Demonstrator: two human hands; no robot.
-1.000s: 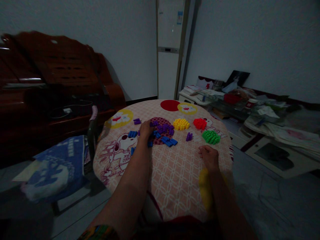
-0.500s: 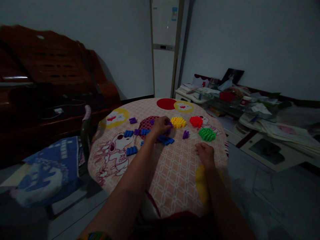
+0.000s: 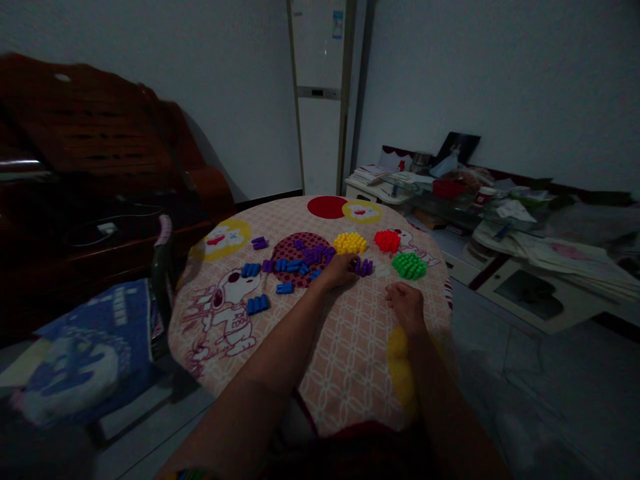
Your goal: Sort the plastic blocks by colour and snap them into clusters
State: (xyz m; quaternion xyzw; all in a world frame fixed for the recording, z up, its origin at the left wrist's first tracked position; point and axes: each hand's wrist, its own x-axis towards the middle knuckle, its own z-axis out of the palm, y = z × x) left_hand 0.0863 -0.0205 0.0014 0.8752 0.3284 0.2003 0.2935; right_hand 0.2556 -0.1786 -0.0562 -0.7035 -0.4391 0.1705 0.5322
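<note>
My left hand (image 3: 342, 271) reaches over the middle of the round table, its fingers pinched at the left end of a short row of purple pegs (image 3: 367, 268). Which part of the peg the fingers cover is hidden. Low on the right, my right hand (image 3: 406, 307) lies on the cloth, loosely curled, with nothing visible in it. Further purple pegs (image 3: 317, 254) lie in a loose pile left of the left hand. Blue pegs (image 3: 258, 305) stand in small groups at the left. Behind the hands sit yellow (image 3: 350, 243), red (image 3: 387, 241) and green pegs (image 3: 409, 265) in clusters.
A patterned cloth covers the round table (image 3: 345, 353). A chair (image 3: 163, 267) and a blue bag (image 3: 100, 347) are at its left, a wooden bench (image 3: 95, 127) behind them. A cluttered low cabinet (image 3: 530, 293) runs along the right.
My left hand has moved right and nearer, from the purple pile to the separate purple row, which now shows one more peg. The right hand stays in place. The view has shifted slightly.
</note>
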